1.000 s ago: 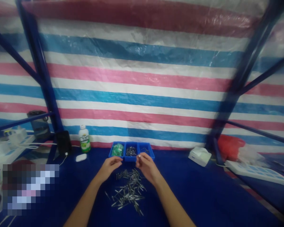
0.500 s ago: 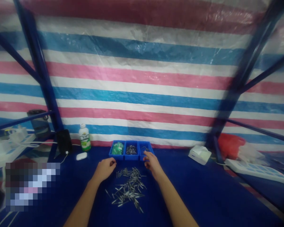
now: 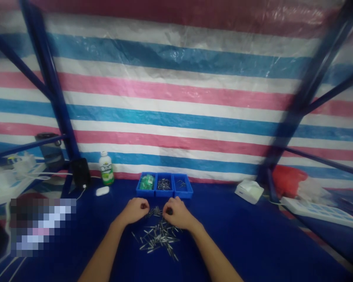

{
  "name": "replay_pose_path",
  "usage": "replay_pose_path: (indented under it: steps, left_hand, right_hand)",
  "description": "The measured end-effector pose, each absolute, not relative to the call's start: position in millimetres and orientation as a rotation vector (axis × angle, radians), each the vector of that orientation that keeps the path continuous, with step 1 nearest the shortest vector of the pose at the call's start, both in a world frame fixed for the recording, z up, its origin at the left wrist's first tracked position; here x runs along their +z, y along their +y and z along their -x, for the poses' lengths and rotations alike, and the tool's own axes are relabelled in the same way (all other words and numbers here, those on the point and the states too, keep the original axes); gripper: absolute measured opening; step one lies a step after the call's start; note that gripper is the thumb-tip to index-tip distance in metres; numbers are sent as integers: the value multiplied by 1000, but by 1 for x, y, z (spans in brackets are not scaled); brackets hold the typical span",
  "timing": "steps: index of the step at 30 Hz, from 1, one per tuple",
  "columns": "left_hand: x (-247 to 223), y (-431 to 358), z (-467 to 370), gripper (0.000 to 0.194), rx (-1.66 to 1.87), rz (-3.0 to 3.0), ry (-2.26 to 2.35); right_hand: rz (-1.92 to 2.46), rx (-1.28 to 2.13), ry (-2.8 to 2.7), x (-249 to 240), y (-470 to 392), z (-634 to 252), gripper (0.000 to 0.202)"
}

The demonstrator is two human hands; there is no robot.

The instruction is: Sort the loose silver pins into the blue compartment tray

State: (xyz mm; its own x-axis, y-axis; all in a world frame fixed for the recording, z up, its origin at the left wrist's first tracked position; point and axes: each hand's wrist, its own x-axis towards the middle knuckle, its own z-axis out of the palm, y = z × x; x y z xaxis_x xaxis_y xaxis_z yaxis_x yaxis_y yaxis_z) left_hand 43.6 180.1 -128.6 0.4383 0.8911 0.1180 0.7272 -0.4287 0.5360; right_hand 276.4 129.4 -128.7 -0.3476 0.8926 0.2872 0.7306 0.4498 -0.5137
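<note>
A loose pile of thin, shiny metal pins (image 3: pixel 161 239), resembling blind rivets, is spread on the blue tabletop. At the far left edge of the pile, my left hand (image 3: pixel 135 210) rests with its fingers curled together. My right hand (image 3: pixel 179 213) is over the upper right of the pile, thumb and fingers closed downward. What either hand pinches is too small or hidden to see. Between the hands lies a small row of pins (image 3: pixel 155 211). Behind them stand three blue bins: the left bin (image 3: pixel 146 193) holds green bits, the middle bin (image 3: pixel 164 193) many pins, the right bin (image 3: pixel 183 194) a few.
A white and green bottle (image 3: pixel 106 168), a white oval case (image 3: pixel 102 190) and a black device (image 3: pixel 80 173) stand at left. To the right are a tissue pack (image 3: pixel 249 191), a red bag (image 3: pixel 288 181) and a power strip (image 3: pixel 320 212). Blue frame posts flank the table.
My right hand has come back from the right bin, down and left to the pile, its fingers now closed. My left hand has shifted slightly right.
</note>
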Motion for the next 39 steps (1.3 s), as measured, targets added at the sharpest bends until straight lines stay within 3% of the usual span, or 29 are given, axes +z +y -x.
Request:
replay_pose_path:
  steps: [10, 22, 30, 35, 39]
  left_hand:
    - [-131, 178, -46, 21, 608, -2274, 1324]
    - [-138, 183, -46, 23, 661, -2232, 1331]
    - [-135, 182, -47, 22, 670, -2219, 1321]
    - [-136, 184, -47, 20, 695, -2191, 1328]
    - [-135, 186, -47, 20, 690, -2184, 1349]
  right_hand:
    - [1341, 404, -2384, -127, 122, -268, 17]
    - [1317, 329, -2410, -126, 119, -263, 11]
    - [1070, 701, -1988, -115, 123, -268, 7]
    - [821, 1034, -1576, -114, 135, -273, 29]
    - [706, 1216, -1248, -114, 140, -279, 26]
